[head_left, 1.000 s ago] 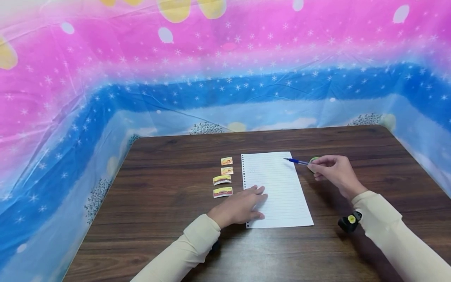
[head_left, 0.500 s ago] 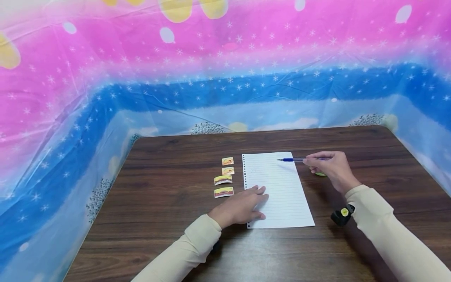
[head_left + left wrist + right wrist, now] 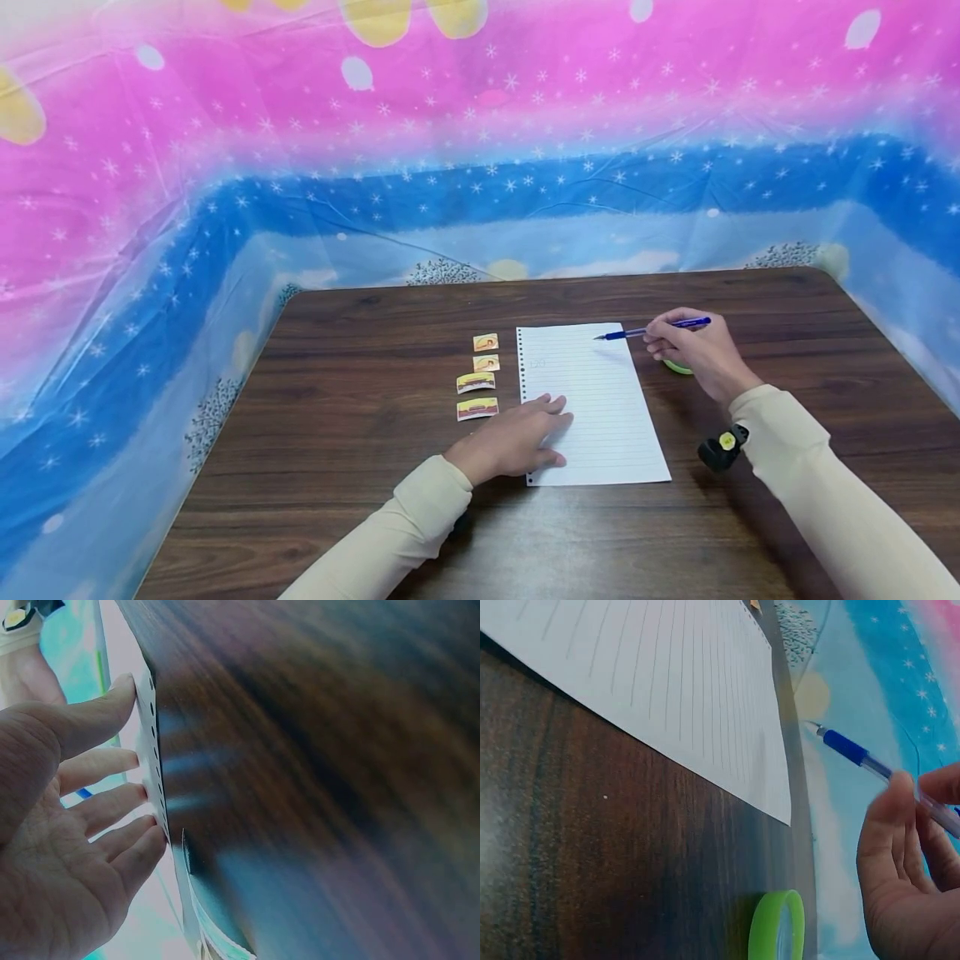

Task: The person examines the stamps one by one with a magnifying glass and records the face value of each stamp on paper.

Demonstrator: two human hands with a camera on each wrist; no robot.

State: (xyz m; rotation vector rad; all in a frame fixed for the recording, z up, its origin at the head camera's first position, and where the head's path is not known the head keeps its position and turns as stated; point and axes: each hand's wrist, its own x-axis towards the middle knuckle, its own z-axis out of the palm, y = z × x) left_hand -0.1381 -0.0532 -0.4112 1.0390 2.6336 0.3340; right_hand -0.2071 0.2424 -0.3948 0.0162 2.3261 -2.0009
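My left hand (image 3: 510, 437) lies with spread, straight fingers on the lower left part of a lined paper sheet (image 3: 600, 400) with punched holes. Faint handwritten marks (image 3: 537, 364) show near the sheet's upper left edge. A blue ballpoint pen (image 3: 615, 335) is pinched between thumb and fingers of my right hand (image 3: 697, 354). Its tip points left, over the upper right of the sheet; the right wrist view shows the pen (image 3: 845, 747) raised above the paper. Beneath the right hand stands a green ring-shaped thing (image 3: 763, 930), its rim partly hidden in the head view.
Several small printed paper pieces (image 3: 477, 408), yellow, red and orange, form a column left of the sheet. Some of them curl up. The dark wooden table (image 3: 337, 375) has rounded far corners, and a pink and blue patterned cloth (image 3: 450, 192) hangs behind it.
The right hand has moved slightly left and turned the pen, so its back end rises and its tip lies further left over the sheet. The left hand stays in place.
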